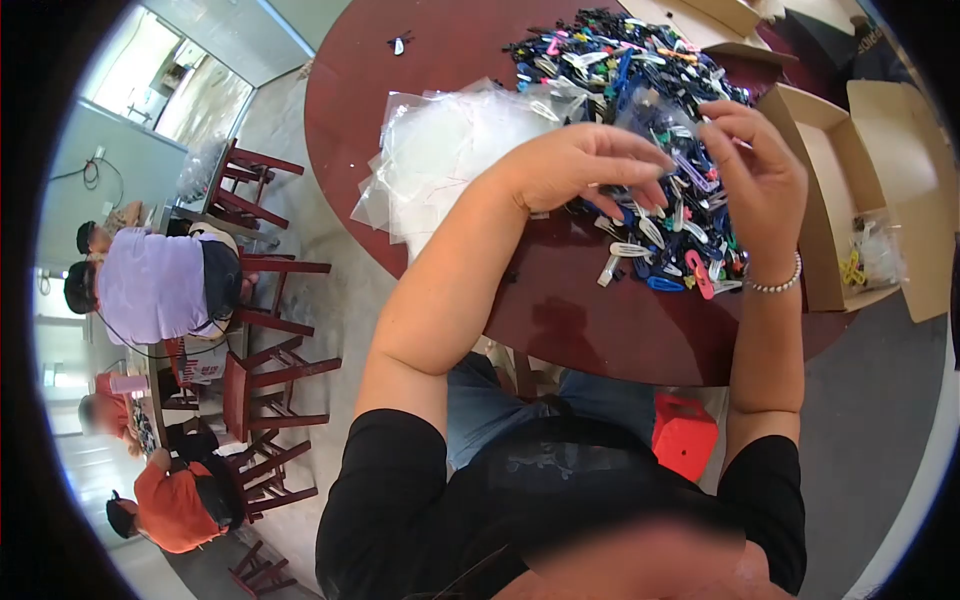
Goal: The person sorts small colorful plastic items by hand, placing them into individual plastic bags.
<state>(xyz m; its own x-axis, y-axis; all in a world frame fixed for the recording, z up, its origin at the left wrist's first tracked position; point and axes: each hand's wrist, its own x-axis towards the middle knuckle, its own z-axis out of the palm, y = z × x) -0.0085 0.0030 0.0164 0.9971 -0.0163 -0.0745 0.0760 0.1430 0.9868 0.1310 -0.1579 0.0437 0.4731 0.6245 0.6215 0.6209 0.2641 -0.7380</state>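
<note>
A large pile of hair clips [690, 215] in many colours, mostly dark, lies on the dark red round table [350, 60]. My left hand [590, 165] is over the pile's near left side, its fingers curved and apart, with nothing clearly between them. On the right, my right hand [755, 175] has its thumb and fingertips bent together at what looks like a clear plastic bag [655, 112]. The bag hangs over the clips between the two hands and is hard to make out. Beside my left forearm, a stack of clear plastic bags [450, 140] is spread on the table.
An open cardboard box [820, 190] holding a small bag of clips [875, 255] stands at the right edge; another cardboard box [710, 20] is at the back. A few clips [400, 42] lie apart. A red stool [685, 435] is below. People [165, 285] sit at left among wooden stools [275, 390].
</note>
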